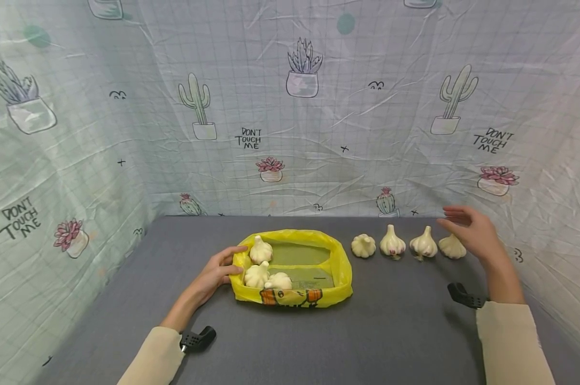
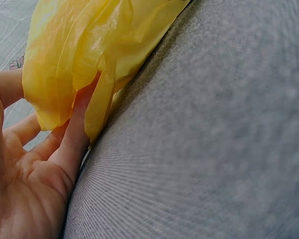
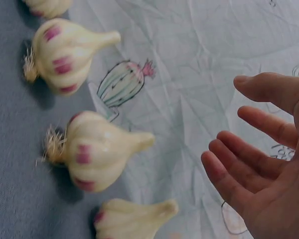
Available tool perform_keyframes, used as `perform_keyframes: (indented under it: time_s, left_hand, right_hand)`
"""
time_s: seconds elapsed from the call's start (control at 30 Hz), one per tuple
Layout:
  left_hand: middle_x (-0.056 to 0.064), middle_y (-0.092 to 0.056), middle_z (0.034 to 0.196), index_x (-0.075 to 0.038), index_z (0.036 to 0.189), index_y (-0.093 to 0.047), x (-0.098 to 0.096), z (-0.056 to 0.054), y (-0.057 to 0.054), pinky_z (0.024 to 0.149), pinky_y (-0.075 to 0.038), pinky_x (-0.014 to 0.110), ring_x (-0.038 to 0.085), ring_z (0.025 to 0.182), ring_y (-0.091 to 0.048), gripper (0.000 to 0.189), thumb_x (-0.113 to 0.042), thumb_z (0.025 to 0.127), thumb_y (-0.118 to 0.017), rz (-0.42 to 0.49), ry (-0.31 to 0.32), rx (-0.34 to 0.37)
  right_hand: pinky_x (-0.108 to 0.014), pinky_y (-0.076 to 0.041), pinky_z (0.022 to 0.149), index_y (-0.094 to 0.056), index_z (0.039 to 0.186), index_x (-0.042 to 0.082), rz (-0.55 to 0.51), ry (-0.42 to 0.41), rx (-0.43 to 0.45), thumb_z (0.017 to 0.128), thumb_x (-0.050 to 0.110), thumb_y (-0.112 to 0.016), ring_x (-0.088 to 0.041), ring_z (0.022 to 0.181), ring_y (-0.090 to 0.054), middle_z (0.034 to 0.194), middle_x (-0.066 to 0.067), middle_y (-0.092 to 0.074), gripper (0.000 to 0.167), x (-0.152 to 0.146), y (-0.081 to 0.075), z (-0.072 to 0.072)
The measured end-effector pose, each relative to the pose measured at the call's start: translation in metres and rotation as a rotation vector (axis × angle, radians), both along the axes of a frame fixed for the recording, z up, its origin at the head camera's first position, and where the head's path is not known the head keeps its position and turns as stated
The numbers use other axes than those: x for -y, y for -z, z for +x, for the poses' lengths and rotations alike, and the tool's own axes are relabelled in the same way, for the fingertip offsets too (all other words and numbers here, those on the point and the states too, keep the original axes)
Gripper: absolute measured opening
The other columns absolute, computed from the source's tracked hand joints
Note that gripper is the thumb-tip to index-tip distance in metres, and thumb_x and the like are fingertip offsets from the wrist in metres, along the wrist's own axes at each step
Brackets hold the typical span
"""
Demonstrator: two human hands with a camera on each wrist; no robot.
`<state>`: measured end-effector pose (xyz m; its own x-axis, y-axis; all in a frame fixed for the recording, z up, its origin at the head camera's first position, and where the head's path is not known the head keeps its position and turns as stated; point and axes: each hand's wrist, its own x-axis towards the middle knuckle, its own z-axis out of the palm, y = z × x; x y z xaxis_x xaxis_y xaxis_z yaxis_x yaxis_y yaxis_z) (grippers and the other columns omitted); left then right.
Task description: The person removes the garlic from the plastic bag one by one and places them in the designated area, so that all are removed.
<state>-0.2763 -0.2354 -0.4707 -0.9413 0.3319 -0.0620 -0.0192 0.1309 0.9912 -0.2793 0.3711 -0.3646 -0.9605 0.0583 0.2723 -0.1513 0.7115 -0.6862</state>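
A yellow plastic bag (image 1: 340,275) stands with its mouth spread upward, holding three garlic bulbs (image 1: 261,249) toward its left end. My left hand (image 1: 217,271) grips the bag's left side, the fingers at its rim; in the left wrist view the yellow plastic (image 2: 89,55) folds around one finger. To the right of the bag, several more bulbs form a row, from the nearest bulb (image 1: 363,246) to the rightmost bulb (image 1: 452,247). Above that last one hovers my right hand (image 1: 474,232), fingers apart and holding nothing. Purple patches and roots show on a bulb (image 3: 97,152) in the right wrist view.
The dark grey tabletop (image 1: 391,337) runs back to a cloth backdrop (image 1: 342,123) printed with cacti and lettering. This cloth also hangs along the left and right sides. A black wrist mount (image 1: 198,339) sits on each forearm.
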Motion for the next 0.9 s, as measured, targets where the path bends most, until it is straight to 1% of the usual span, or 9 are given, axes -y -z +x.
perform_keyframes:
  time_s: [0.07, 0.2, 0.3, 0.4, 0.5, 0.57, 0.67, 0.77, 0.9]
  left_hand:
    - [0.024, -0.039, 0.161, -0.011, 0.159, -0.038, 0.0, 0.0, 0.0, 0.088, -0.06, 0.037, 0.023, 0.118, -0.064, 0.066, -0.011, 0.097, -0.063, 0.0, 0.0, 0.0]
    - [0.024, -0.039, 0.161, -0.011, 0.158, -0.039, -0.001, 0.0, 0.0, 0.088, -0.06, 0.038, 0.024, 0.119, -0.064, 0.066, -0.011, 0.097, -0.063, 0.0, -0.002, 0.002]
    - [0.024, -0.039, 0.161, -0.011, 0.158, -0.039, -0.001, 0.0, 0.0, 0.088, -0.06, 0.038, 0.024, 0.12, -0.064, 0.066, -0.011, 0.097, -0.063, 0.001, -0.004, 0.004]
    - [0.025, -0.04, 0.161, -0.01, 0.159, -0.038, -0.001, 0.001, -0.001, 0.088, -0.06, 0.038, 0.024, 0.119, -0.064, 0.066, -0.011, 0.097, -0.063, 0.002, -0.003, 0.004]
    - [0.025, -0.04, 0.16, -0.011, 0.158, -0.038, -0.001, 0.001, -0.001, 0.088, -0.06, 0.038, 0.024, 0.119, -0.064, 0.066, -0.011, 0.097, -0.063, 0.0, -0.005, 0.007]
    - [0.024, -0.04, 0.161, -0.011, 0.158, -0.038, -0.001, 0.001, -0.001, 0.088, -0.06, 0.038, 0.024, 0.12, -0.064, 0.066, -0.012, 0.097, -0.063, -0.004, -0.007, 0.007]
    - [0.024, -0.039, 0.161, -0.011, 0.158, -0.039, -0.001, 0.002, -0.001, 0.089, -0.06, 0.038, 0.024, 0.121, -0.063, 0.066, -0.012, 0.097, -0.063, -0.009, -0.01, 0.009]
    - [0.023, -0.039, 0.161, -0.011, 0.158, -0.039, -0.001, 0.002, -0.001, 0.089, -0.059, 0.038, 0.025, 0.121, -0.062, 0.066, -0.012, 0.097, -0.063, -0.01, -0.01, 0.01]
    - [0.023, -0.039, 0.161, -0.012, 0.158, -0.039, -0.001, 0.003, -0.002, 0.089, -0.059, 0.037, 0.025, 0.121, -0.062, 0.066, -0.012, 0.097, -0.063, -0.012, -0.012, 0.011]
  right_hand:
    - [-0.016, -0.042, 0.08, -0.051, 0.145, -0.002, -0.01, -0.016, -0.012, 0.102, 0.04, -0.064, 0.015, 0.1, -0.044, 0.141, -0.029, -0.056, 0.062, 0.003, -0.002, 0.0]
    - [-0.024, -0.046, 0.087, -0.051, 0.146, -0.001, -0.01, -0.042, -0.02, 0.102, 0.04, -0.064, 0.015, 0.101, -0.044, 0.142, -0.027, -0.056, 0.061, 0.012, -0.007, 0.001]
    - [-0.04, -0.048, 0.092, -0.051, 0.148, -0.001, 0.002, -0.073, -0.027, 0.103, 0.038, -0.063, 0.0, 0.109, -0.052, 0.143, -0.028, -0.057, 0.061, 0.018, -0.011, 0.002]
    - [-0.045, -0.049, 0.094, -0.05, 0.149, 0.0, 0.007, -0.107, -0.03, 0.103, 0.038, -0.063, -0.024, 0.119, -0.058, 0.143, -0.028, -0.057, 0.06, 0.025, -0.015, 0.002]
    - [-0.037, -0.052, 0.091, -0.05, 0.149, 0.001, 0.01, -0.128, -0.027, 0.103, 0.037, -0.062, -0.041, 0.126, -0.056, 0.143, -0.028, -0.057, 0.059, 0.032, -0.018, 0.002]
    - [-0.035, -0.052, 0.089, -0.05, 0.148, 0.001, 0.007, -0.146, -0.023, 0.104, 0.036, -0.063, -0.045, 0.127, -0.055, 0.143, -0.028, -0.057, 0.058, 0.037, -0.019, 0.002]
    - [-0.026, -0.05, 0.086, -0.051, 0.147, 0.001, 0.002, -0.166, -0.011, 0.104, 0.035, -0.063, -0.04, 0.124, -0.058, 0.142, -0.028, -0.057, 0.057, 0.043, -0.021, 0.003]
    - [-0.017, -0.047, 0.084, -0.052, 0.147, 0.001, -0.017, -0.193, -0.008, 0.104, 0.033, -0.063, -0.016, 0.116, -0.061, 0.142, -0.027, -0.058, 0.055, 0.049, -0.022, 0.003]
    - [-0.01, -0.045, 0.082, -0.051, 0.147, 0.0, -0.04, -0.221, -0.021, 0.104, 0.03, -0.063, 0.013, 0.104, -0.05, 0.141, -0.027, -0.057, 0.053, 0.055, -0.024, 0.005]
